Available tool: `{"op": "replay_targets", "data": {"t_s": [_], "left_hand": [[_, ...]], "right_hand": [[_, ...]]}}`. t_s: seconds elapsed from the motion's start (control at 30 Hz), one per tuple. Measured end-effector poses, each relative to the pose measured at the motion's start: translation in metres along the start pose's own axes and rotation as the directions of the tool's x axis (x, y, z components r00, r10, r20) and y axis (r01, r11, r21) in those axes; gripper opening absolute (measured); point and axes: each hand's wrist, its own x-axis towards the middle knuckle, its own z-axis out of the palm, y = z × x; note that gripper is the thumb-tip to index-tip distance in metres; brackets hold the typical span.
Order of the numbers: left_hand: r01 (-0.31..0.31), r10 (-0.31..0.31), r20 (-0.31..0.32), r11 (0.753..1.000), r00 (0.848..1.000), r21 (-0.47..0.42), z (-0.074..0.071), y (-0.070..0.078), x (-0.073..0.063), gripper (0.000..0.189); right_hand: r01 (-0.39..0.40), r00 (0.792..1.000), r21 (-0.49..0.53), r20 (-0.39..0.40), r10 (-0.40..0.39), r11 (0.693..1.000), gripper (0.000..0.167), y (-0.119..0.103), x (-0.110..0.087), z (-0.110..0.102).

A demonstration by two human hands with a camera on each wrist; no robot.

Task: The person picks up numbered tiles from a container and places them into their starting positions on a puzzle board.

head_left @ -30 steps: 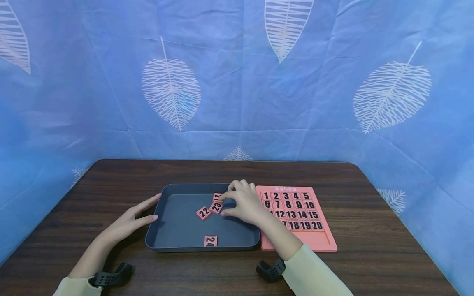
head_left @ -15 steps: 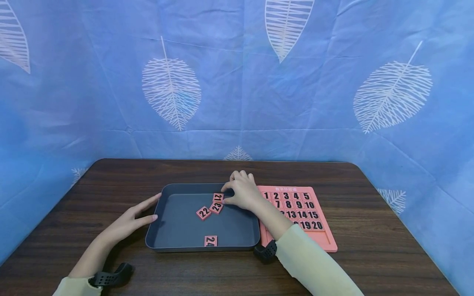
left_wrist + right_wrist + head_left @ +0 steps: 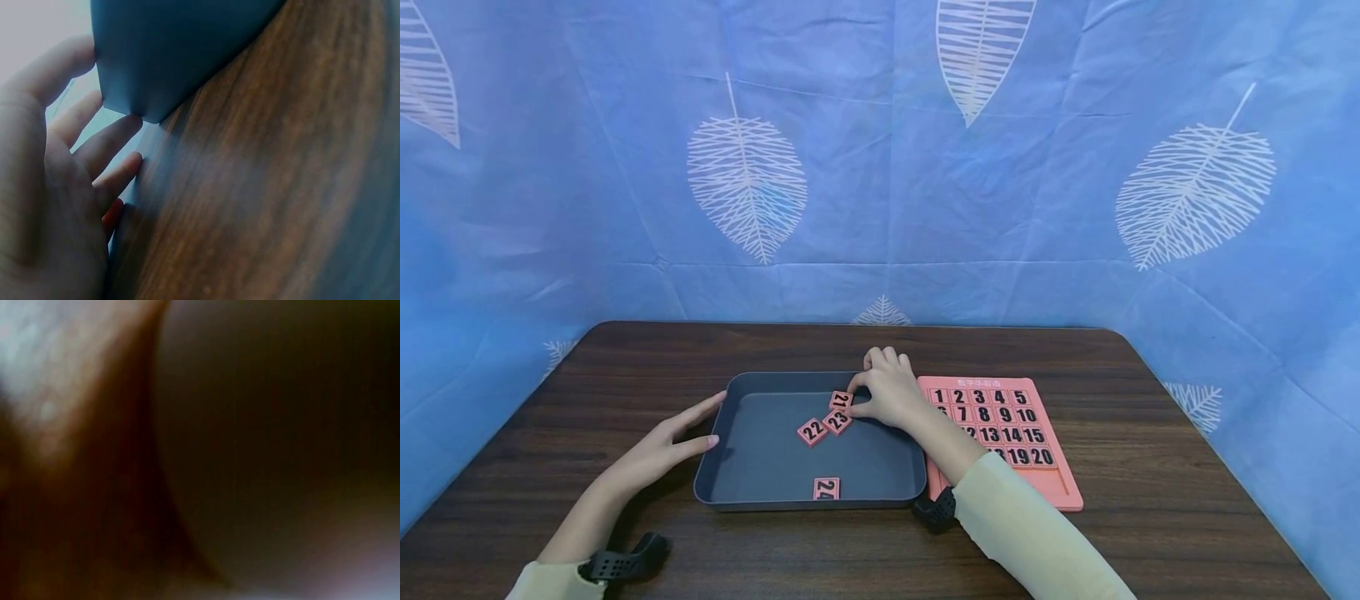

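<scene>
A dark grey tray (image 3: 760,467) holds several pink number tiles. My right hand (image 3: 891,392) reaches over its far right part, and its thumb and index finger pinch the right side of the number 21 tile (image 3: 841,401). Against that tile lies the number 23 tile (image 3: 837,422), with the number 22 tile (image 3: 812,432) beside it. Near the tray's front wall is the number 24 tile (image 3: 827,488). My left hand (image 3: 658,450) touches the tray's left wall with extended fingers; the left wrist view shows the fingertips at the tray's wall (image 3: 169,56). The right wrist view is too dark and blurred to read.
Right of the tray lies a pink number board (image 3: 1030,487) with rows of tiles up to 20 and a bare bottom row. My right forearm covers its left part. The brown wooden table (image 3: 1150,467) backs onto a blue leaf-print cloth (image 3: 880,183).
My right hand has moved back and slightly left, from beside the 23 tile to the 21 tile, uncovering it. The 23 tile has shifted slightly left. My left hand stays put.
</scene>
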Motion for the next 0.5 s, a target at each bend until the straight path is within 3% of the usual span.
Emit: {"op": "replay_targets", "data": {"t_s": [0.3, 0.5], "left_hand": [[-0.017, 0.017, 0.005, 1.0, 1.0, -0.004, 0.0, -0.002, 0.001, 0.064], [-0.018, 0.018, 0.006, 1.0, 1.0, -0.01, 0.0, -0.002, 0.001, 0.064]], "right_hand": [[0.023, 1.0, 0.07, -0.02, -0.022, 0.997, 0.026, 0.004, -0.003, -0.006], [0.09, 0.995, 0.108, -0.047, -0.085, 0.99, 0.025, 0.01, -0.01, -0.022]]}}
